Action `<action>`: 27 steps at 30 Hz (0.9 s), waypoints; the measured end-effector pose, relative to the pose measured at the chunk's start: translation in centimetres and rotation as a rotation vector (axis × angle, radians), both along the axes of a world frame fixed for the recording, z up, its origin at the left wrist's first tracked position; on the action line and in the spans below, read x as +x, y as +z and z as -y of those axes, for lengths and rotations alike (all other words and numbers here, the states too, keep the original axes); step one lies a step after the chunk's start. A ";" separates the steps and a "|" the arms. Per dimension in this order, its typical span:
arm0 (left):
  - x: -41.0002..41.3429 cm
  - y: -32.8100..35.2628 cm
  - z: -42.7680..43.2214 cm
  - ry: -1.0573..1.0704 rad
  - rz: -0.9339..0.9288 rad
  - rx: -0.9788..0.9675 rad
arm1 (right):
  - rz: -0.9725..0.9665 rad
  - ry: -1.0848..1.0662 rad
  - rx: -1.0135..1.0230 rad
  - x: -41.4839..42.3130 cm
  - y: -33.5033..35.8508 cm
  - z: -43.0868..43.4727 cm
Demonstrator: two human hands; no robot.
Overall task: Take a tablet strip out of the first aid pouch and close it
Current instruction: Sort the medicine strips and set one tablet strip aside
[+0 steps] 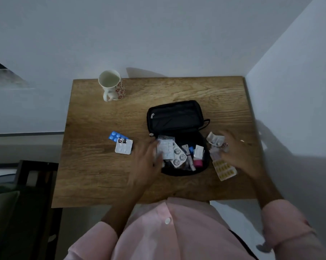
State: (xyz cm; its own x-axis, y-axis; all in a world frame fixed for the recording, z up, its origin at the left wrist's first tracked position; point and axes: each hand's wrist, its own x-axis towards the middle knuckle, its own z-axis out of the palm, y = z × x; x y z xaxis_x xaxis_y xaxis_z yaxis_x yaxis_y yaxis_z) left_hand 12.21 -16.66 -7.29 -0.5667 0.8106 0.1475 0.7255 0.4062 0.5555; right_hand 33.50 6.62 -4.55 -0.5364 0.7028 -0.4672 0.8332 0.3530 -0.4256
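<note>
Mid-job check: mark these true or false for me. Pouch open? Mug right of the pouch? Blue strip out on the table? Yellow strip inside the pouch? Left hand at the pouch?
1. The first aid pouch lies open on the table. True.
2. The mug stands to the right of the pouch. False: it stands near the table's far left corner, left of the pouch.
3. A blue tablet strip lies on the table left of the pouch. True.
4. The yellow capsule strip is inside the pouch. False: it lies on the table beside the pouch's right end.
5. The left hand is at the pouch's left edge. True; the hand is blurred.
</note>
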 end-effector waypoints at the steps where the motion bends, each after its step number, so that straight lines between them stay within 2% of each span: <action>1: 0.7 -0.3 -0.5 -0.118 -0.012 -0.078 | 0.126 0.073 -0.044 0.9 -0.3 -1.1; 3: 2.0 -1.3 -1.3 -0.279 -0.088 -0.229 | 0.223 0.155 -0.081 1.5 -1.5 -2.0; 7: 3.1 -2.8 -2.3 -0.371 -0.152 -0.348 | 0.172 0.195 -0.016 1.3 -4.3 -2.1; 11: 3.3 -3.0 -2.9 -0.383 -0.188 -0.377 | -0.040 0.138 0.113 0.3 -4.2 -1.2; 15: 3.7 -2.5 -3.1 -0.400 -0.173 -0.374 | -0.173 0.097 0.290 -0.4 -4.1 -0.6; 21: 3.9 -2.8 -2.9 -0.416 -0.199 -0.370 | -0.476 -0.305 0.140 -0.3 -3.7 -1.1; 24: 3.9 -3.0 -2.8 -0.410 -0.201 -0.361 | -0.494 -0.480 0.030 -0.2 -2.6 -1.6; 27: 3.9 -3.2 -2.8 -0.408 -0.194 -0.353 | -0.569 -0.604 0.038 -0.1 -0.7 -2.3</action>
